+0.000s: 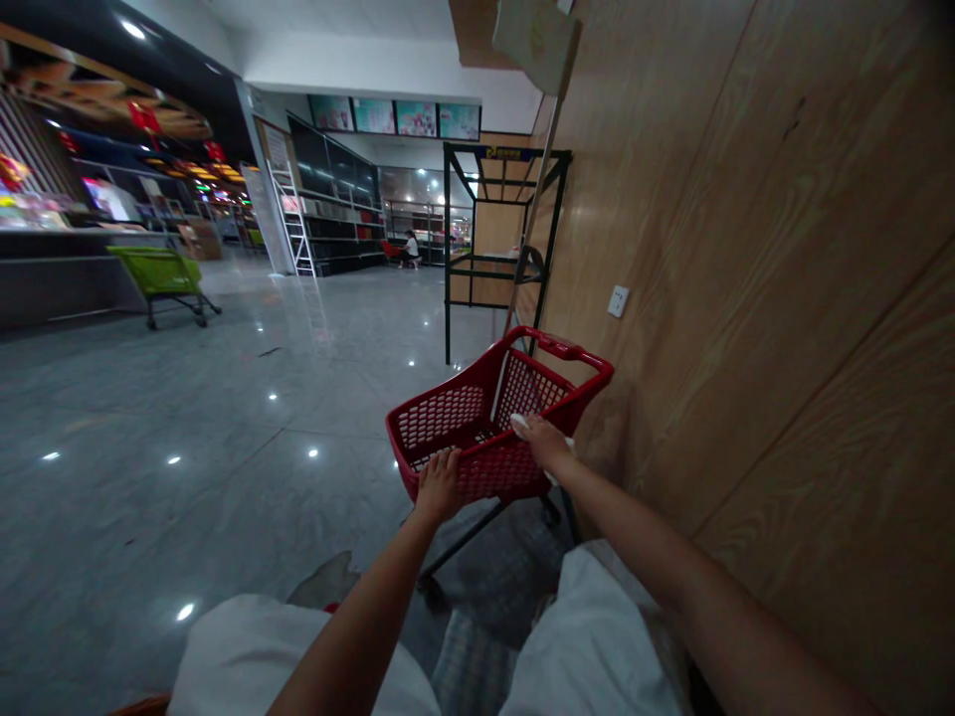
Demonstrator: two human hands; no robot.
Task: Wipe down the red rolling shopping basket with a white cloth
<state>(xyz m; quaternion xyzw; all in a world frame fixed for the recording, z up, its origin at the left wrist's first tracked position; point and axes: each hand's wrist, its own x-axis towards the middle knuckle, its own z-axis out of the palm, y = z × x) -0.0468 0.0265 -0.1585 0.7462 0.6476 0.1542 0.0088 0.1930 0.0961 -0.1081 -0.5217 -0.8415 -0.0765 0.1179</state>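
A red plastic shopping cart (440, 418) with lattice sides stands right in front of me, its handle toward the wooden wall. My left hand (440, 485) grips the near rim of the basket close to its front end, fingers over the edge. Farther along that same rim, my right hand (546, 444) is closed on a white cloth (520, 424), pressed against the rim. Part of the cloth hangs below the right hand. The basket holds nothing that I can make out.
A wood-panelled wall (708, 249) with a socket (618, 301) runs along the right. Beyond the cart stand a black metal rack (448, 259) and a leaning long-handled pole (548, 149). A green cart (160, 273), a stepladder (294, 224) and a seated person (410, 251) are farther off.
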